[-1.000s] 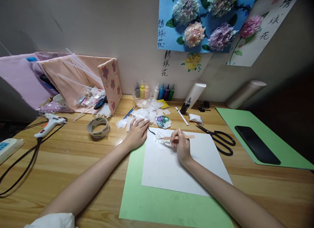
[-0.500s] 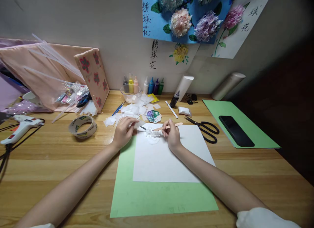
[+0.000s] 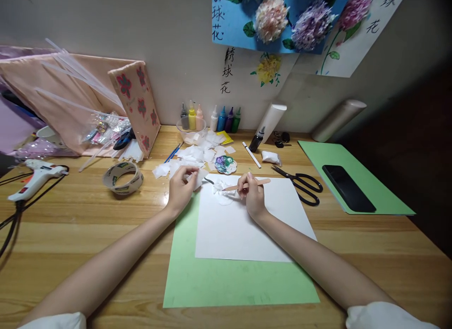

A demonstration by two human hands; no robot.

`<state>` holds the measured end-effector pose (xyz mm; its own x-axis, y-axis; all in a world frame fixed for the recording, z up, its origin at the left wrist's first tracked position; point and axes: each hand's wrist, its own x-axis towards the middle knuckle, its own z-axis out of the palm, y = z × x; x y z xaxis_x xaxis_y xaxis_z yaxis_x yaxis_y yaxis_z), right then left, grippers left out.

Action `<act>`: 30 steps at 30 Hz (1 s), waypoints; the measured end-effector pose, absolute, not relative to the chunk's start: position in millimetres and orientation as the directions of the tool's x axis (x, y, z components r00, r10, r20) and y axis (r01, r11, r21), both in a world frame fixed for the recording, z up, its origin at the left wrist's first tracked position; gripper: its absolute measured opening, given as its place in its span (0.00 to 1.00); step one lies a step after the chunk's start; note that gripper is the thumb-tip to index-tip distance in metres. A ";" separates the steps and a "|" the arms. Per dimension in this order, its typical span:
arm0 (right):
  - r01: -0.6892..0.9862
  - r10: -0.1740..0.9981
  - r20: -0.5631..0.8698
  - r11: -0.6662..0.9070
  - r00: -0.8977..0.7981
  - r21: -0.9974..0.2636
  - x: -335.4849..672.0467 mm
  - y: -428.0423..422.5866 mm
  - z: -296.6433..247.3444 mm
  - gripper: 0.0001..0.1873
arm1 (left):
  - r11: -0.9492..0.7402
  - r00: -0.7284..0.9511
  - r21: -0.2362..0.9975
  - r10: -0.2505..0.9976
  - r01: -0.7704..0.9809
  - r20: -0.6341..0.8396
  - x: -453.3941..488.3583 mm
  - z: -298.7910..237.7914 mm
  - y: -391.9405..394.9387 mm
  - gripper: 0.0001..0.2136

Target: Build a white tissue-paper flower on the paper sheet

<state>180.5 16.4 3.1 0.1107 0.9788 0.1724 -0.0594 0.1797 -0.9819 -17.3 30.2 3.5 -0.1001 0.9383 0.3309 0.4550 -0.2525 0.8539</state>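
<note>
**Two hands, both pinched shut on craft bits**

Left hand (image 3: 181, 187): fingers curled, thumb and fingertips closed on a white paper square (image 3: 197, 177), held just above the desk. Right hand (image 3: 251, 193): wrapped pen-style around a wooden stick (image 3: 263, 181). The stick's tip runs left of that grip into a paper clump (image 3: 219, 185), which lies on the white sheet (image 3: 247, 230) between both grips. Green card (image 3: 229, 284) sits under the sheet. Paint palette (image 3: 225, 164) just beyond the clump. Loose paper pile (image 3: 190, 155) just past the left fingertips. Scissors (image 3: 300, 183) near, right of the right grip. Tape roll (image 3: 123, 177) well left of the left grip.
</note>
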 end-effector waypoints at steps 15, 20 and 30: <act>-0.003 0.968 0.220 0.222 0.118 -0.975 181.9 13.4 2.4 0.26 | -0.184 -0.265 0.634 0.796 0.751 0.544 -24.3 7.2 33.3 0.08; -0.033 0.969 0.223 0.227 0.104 -0.973 181.1 12.1 3.0 0.26 | -0.195 -0.259 0.693 0.830 0.694 0.493 -24.7 8.9 34.2 0.08; -0.011 0.965 0.245 0.247 0.093 -0.969 182.3 11.8 -3.1 0.25 | -0.232 -0.350 0.641 0.679 0.731 0.646 -28.6 13.9 35.7 0.08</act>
